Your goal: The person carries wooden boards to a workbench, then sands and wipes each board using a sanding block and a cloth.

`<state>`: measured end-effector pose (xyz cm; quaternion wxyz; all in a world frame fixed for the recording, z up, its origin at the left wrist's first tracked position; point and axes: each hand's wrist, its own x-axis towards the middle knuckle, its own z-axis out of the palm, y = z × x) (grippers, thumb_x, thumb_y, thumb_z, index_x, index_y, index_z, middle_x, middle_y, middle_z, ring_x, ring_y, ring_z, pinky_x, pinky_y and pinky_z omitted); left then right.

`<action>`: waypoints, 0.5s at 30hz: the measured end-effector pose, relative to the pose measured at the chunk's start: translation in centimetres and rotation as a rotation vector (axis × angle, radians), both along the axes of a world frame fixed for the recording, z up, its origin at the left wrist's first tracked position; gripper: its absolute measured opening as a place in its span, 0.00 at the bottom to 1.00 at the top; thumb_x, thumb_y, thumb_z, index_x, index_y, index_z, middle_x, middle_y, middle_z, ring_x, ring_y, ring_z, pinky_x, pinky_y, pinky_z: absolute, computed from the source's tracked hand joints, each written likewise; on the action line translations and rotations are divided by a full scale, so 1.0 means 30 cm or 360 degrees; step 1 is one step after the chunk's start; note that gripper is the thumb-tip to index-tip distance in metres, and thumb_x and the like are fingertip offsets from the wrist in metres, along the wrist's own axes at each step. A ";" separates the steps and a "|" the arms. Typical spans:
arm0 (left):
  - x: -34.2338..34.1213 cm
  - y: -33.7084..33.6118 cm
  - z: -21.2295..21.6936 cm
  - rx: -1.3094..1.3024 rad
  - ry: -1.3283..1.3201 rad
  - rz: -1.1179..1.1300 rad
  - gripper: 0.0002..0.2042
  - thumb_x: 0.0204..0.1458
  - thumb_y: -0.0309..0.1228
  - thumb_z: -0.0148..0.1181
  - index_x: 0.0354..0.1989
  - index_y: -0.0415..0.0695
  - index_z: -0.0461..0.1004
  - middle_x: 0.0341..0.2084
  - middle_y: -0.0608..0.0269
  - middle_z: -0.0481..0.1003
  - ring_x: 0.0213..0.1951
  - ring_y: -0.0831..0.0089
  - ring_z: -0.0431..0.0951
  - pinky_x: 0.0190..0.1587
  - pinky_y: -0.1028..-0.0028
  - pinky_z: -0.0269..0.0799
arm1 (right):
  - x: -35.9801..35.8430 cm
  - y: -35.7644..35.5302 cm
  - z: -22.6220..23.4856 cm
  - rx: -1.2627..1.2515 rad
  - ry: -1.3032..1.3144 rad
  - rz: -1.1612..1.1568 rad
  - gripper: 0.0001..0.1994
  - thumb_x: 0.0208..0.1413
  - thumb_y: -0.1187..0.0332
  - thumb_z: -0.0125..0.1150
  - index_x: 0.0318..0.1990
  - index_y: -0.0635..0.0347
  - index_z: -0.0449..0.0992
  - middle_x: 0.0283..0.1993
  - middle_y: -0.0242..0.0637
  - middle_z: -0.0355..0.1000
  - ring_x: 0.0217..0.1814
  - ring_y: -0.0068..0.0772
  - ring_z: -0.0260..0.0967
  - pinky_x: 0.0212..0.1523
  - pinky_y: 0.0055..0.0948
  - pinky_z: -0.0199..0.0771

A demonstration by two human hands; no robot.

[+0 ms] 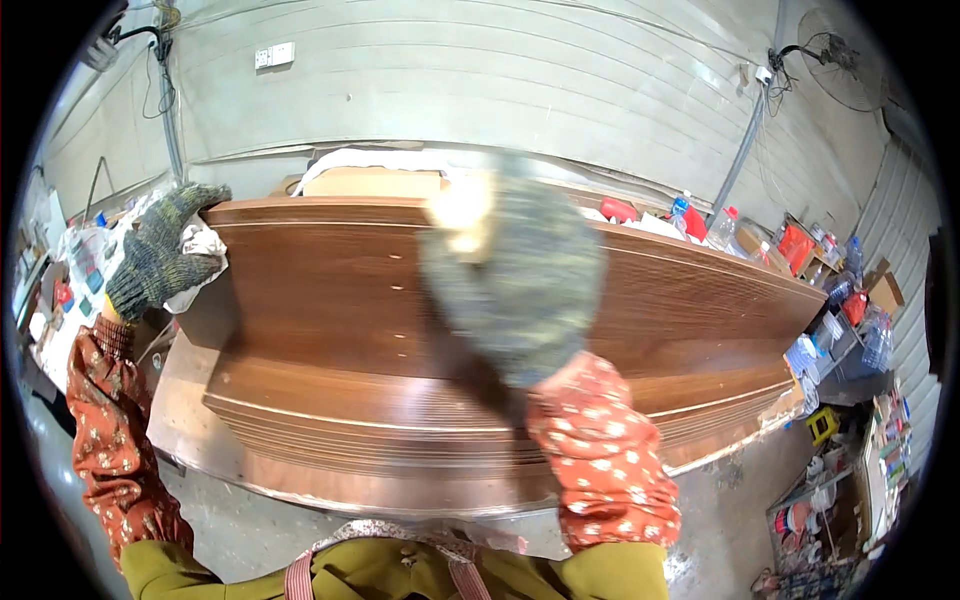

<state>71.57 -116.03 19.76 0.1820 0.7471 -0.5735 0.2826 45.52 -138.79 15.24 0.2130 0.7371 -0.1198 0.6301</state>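
Observation:
A long brown wooden panel (320,285), joined to a grooved moulding (330,425) along its near side, lies across the bench before me. At its left end my left hand (165,255), in a grey-green knitted glove, closes round a crumpled white cloth (203,243) against the corner. My right hand (520,285), gloved alike, is over the middle of the panel and smeared by motion. Between its thumb and fingers shows a pale yellowish thing (462,215), too bright and blurred to name. Small light marks run down the panel's face left of that hand.
The bench edge (180,410) shows under the wood. Behind the panel's right half lie a red object (618,209) and several bottles (724,225). A cluttered table (75,300) is at the left, a crowded shelf (830,500) at the lower right. A fan (840,60) hangs upper right.

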 end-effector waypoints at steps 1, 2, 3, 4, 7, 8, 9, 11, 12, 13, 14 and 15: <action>0.036 0.031 -0.023 0.0010 -0.0017 -0.0001 0.29 0.32 0.36 0.67 0.50 0.47 0.71 0.41 0.54 0.73 0.44 0.57 0.73 0.49 0.64 0.67 | 0.118 0.064 -0.029 -0.0038 -0.0005 0.0173 0.29 0.44 0.57 0.60 0.52 0.66 0.68 0.37 0.44 0.70 0.37 0.41 0.69 0.39 0.42 0.67; 0.078 0.062 -0.050 0.0018 0.0059 0.0066 0.29 0.32 0.36 0.66 0.50 0.47 0.71 0.40 0.53 0.73 0.44 0.57 0.73 0.48 0.64 0.67 | 0.221 0.127 -0.055 -0.0059 -0.0027 0.0234 0.27 0.44 0.60 0.58 0.51 0.68 0.69 0.36 0.44 0.70 0.38 0.42 0.68 0.39 0.42 0.67; 0.134 0.089 -0.090 0.0022 0.0169 0.0111 0.29 0.32 0.36 0.66 0.49 0.47 0.72 0.40 0.53 0.74 0.44 0.57 0.73 0.48 0.64 0.67 | 0.307 0.162 -0.075 -0.0013 0.0079 0.0336 0.25 0.45 0.60 0.57 0.50 0.67 0.70 0.36 0.44 0.70 0.38 0.42 0.67 0.40 0.43 0.66; 0.135 0.180 -0.083 0.0002 0.0215 0.0145 0.29 0.32 0.38 0.66 0.50 0.46 0.72 0.40 0.52 0.74 0.44 0.56 0.73 0.48 0.64 0.68 | 0.344 0.214 -0.069 -0.0039 0.0101 0.0389 0.25 0.45 0.59 0.57 0.49 0.66 0.70 0.36 0.44 0.69 0.38 0.42 0.67 0.40 0.43 0.66; 0.158 0.249 -0.096 -0.0049 0.0288 0.0141 0.28 0.37 0.41 0.63 0.50 0.44 0.71 0.42 0.52 0.74 0.46 0.56 0.73 0.50 0.63 0.67 | 0.301 0.216 -0.079 -0.0043 0.0293 0.0236 0.31 0.48 0.56 0.61 0.56 0.68 0.65 0.42 0.49 0.70 0.42 0.48 0.68 0.45 0.43 0.69; 0.269 0.252 -0.153 -0.0195 -0.0145 -0.0101 0.29 0.38 0.42 0.63 0.51 0.44 0.70 0.39 0.52 0.76 0.41 0.58 0.76 0.48 0.62 0.69 | 0.271 0.220 -0.089 0.0107 0.0327 0.0258 0.31 0.47 0.58 0.64 0.56 0.68 0.65 0.43 0.49 0.70 0.42 0.47 0.69 0.45 0.41 0.69; 0.213 0.230 -0.108 0.0076 -0.0027 0.0257 0.28 0.41 0.42 0.61 0.52 0.45 0.69 0.40 0.52 0.75 0.43 0.58 0.75 0.49 0.63 0.69 | 0.223 0.164 -0.097 -0.0007 0.0232 0.0194 0.31 0.47 0.59 0.66 0.56 0.69 0.64 0.43 0.48 0.71 0.43 0.46 0.69 0.45 0.40 0.69; 0.277 0.150 -0.128 0.0072 0.0128 -0.0147 0.26 0.45 0.43 0.59 0.53 0.47 0.68 0.52 0.54 0.68 0.53 0.57 0.68 0.55 0.63 0.64 | 0.160 0.127 -0.100 0.0162 0.0146 0.0031 0.31 0.46 0.63 0.67 0.57 0.65 0.64 0.44 0.48 0.71 0.44 0.44 0.69 0.47 0.39 0.69; 0.302 0.205 -0.138 0.0018 -0.0002 -0.0114 0.26 0.43 0.42 0.61 0.52 0.48 0.68 0.53 0.55 0.67 0.53 0.57 0.68 0.55 0.62 0.64 | 0.170 0.157 -0.091 0.0172 0.0159 0.0027 0.31 0.46 0.63 0.67 0.58 0.64 0.64 0.45 0.48 0.70 0.47 0.43 0.68 0.49 0.38 0.67; 0.339 0.211 -0.152 -0.0134 -0.0143 -0.0208 0.30 0.40 0.45 0.63 0.54 0.46 0.68 0.45 0.54 0.72 0.47 0.58 0.71 0.52 0.64 0.66 | 0.173 0.195 -0.075 0.0181 0.0214 0.0019 0.31 0.46 0.64 0.66 0.58 0.65 0.64 0.47 0.48 0.70 0.49 0.43 0.67 0.51 0.38 0.66; 0.328 0.218 -0.145 -0.0089 -0.0021 -0.0118 0.30 0.41 0.44 0.64 0.54 0.46 0.68 0.46 0.55 0.71 0.47 0.58 0.71 0.52 0.64 0.66 | 0.191 0.203 -0.076 0.0154 0.0224 0.0094 0.31 0.46 0.65 0.66 0.58 0.65 0.63 0.47 0.48 0.69 0.49 0.44 0.67 0.51 0.38 0.66; 0.317 0.225 -0.136 -0.0042 0.0097 -0.0037 0.30 0.41 0.43 0.65 0.54 0.46 0.68 0.47 0.56 0.71 0.47 0.59 0.71 0.53 0.65 0.66 | 0.214 0.206 -0.069 0.0130 0.0228 0.0162 0.31 0.46 0.66 0.67 0.58 0.65 0.63 0.48 0.48 0.69 0.49 0.44 0.67 0.51 0.38 0.66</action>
